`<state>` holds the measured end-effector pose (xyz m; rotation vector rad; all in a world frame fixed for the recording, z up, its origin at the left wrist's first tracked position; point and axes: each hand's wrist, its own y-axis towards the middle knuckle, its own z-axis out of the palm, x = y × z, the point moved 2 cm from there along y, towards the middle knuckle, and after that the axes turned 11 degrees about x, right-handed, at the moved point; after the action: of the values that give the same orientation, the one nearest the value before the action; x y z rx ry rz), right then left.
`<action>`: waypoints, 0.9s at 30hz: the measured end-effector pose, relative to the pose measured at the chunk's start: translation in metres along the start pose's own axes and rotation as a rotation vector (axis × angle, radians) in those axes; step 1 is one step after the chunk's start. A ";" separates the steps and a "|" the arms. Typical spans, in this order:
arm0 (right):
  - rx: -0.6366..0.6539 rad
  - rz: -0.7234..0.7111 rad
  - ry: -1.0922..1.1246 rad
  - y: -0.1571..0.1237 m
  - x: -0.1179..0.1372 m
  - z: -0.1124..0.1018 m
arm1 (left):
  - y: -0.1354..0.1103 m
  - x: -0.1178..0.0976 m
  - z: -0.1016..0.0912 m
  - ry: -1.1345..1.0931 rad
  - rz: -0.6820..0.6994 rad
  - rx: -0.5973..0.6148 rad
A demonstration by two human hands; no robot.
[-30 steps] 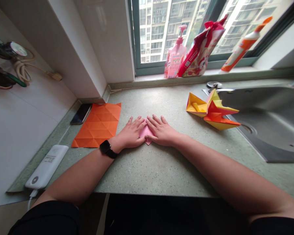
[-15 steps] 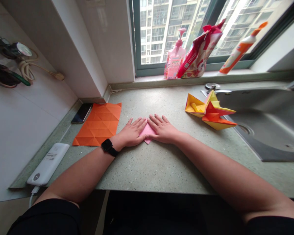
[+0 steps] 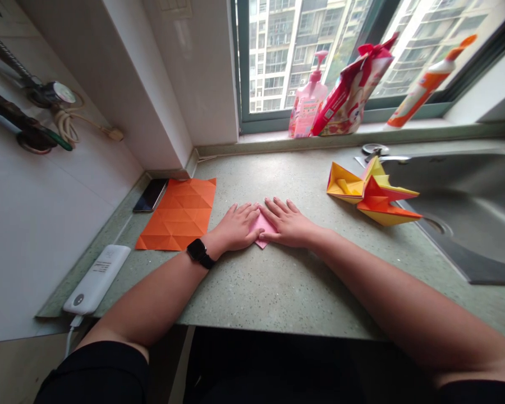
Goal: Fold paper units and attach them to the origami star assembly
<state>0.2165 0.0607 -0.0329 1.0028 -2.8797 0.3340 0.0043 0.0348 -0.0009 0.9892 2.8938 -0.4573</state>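
A small piece of folded pink paper (image 3: 264,225) lies on the speckled counter, one pointed corner toward me. My left hand (image 3: 237,227) rests flat over its left side, fingers stretched out. From the right, my right hand (image 3: 287,223) presses on the other side with fingers spread. Both thumbs sit near the lower corner, and the hands cover the paper's outer parts. To the left of my left hand lies a creased orange sheet of paper (image 3: 180,216). Some folded yellow and orange origami pieces (image 3: 372,193) stand right of my hands.
A phone (image 3: 150,195) and a white power bank (image 3: 96,279) with a cable lie at the left. The steel sink (image 3: 480,207) is at the right. A pink pump bottle (image 3: 307,104), a red bag (image 3: 353,92) and an orange-white bottle (image 3: 429,87) stand on the windowsill.
The whole view has shifted slightly, so everything appears further right. My left thumb has shifted slightly over the pink paper; both hands stay flat on it.
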 end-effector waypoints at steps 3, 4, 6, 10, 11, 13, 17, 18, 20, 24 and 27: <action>-0.010 0.013 0.014 0.001 -0.001 0.001 | 0.001 0.000 0.003 -0.015 0.000 -0.002; -0.012 0.020 0.020 0.001 -0.002 0.001 | 0.001 0.000 0.004 -0.017 -0.001 0.002; -0.006 0.039 0.032 0.001 -0.003 0.001 | 0.002 0.000 0.006 -0.017 -0.008 0.006; 0.032 0.095 0.048 -0.004 -0.005 -0.001 | 0.003 -0.001 0.006 -0.015 -0.012 0.014; 0.037 0.111 0.053 -0.006 -0.007 -0.002 | 0.003 -0.001 0.006 -0.014 -0.012 0.017; 0.044 0.135 0.060 -0.010 -0.011 -0.005 | 0.003 -0.001 0.006 -0.012 -0.011 0.017; 0.112 0.149 0.072 -0.016 -0.030 -0.016 | 0.004 0.000 0.006 -0.019 0.002 0.005; 0.137 0.155 0.085 -0.017 -0.036 -0.019 | 0.004 -0.001 0.006 -0.023 0.008 0.006; 0.158 0.176 0.121 -0.017 -0.044 -0.025 | 0.004 -0.001 0.006 -0.026 0.017 0.011; 0.041 0.110 0.117 -0.014 -0.035 -0.027 | 0.004 -0.002 0.005 -0.033 0.002 0.028; -0.010 0.069 0.094 -0.009 -0.013 -0.015 | 0.005 -0.002 0.006 -0.052 -0.009 0.034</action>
<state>0.2323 0.0649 -0.0182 0.8632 -2.8334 0.3610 0.0085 0.0356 -0.0079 0.9541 2.8551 -0.5269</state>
